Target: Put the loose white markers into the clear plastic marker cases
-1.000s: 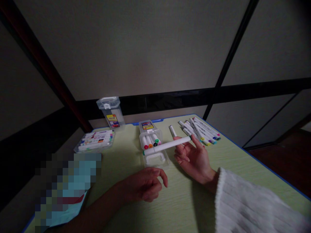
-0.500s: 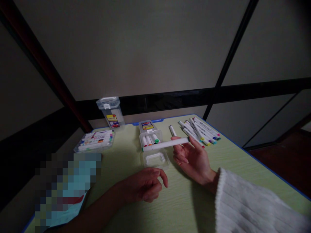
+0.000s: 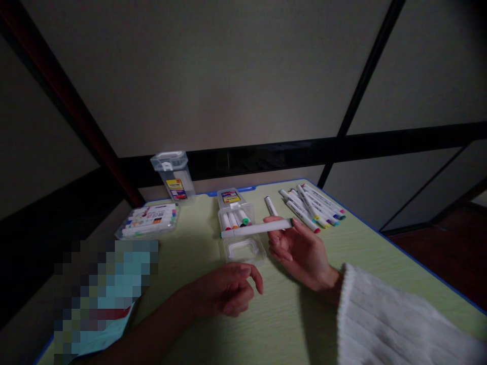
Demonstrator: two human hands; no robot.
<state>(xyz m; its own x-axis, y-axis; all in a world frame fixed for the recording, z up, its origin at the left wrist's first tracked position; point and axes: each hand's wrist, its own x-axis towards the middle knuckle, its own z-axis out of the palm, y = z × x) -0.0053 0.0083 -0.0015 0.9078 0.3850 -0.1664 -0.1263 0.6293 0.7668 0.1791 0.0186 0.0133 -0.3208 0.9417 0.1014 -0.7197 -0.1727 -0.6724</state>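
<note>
Dim grey wall panels [image 3: 228, 81], crossed by a black band [image 3: 281, 153], are standing ahead of both your grips, behind the pale green counter [image 3: 190, 248]. Your right grip [image 3: 300, 251] is pinching one end of a white marker [image 3: 258, 229] between thumb and fingers; the marker, green at both ends, is pointing left from that grip, nearly level. Its free end is crossing in front of an open clear marker case [image 3: 235, 207]; you cannot tell whether they are touching. Inside the case, left of your right grip, capped markers [image 3: 236, 218] with red, orange and green ends are lying side by side. Its clear lid [image 3: 245, 249] is lying just beyond your left grip [image 3: 228, 290], whose fingers are curling loosely around nothing.

Beyond your right grip, a single marker [image 3: 270, 204] is lying near a loose pile of markers [image 3: 317, 203]. Well beyond your left grip, to its left, a closed clear case [image 3: 177, 177] is standing upright, and a flat clear pack of markers [image 3: 150, 221] is lying nearer you.
</note>
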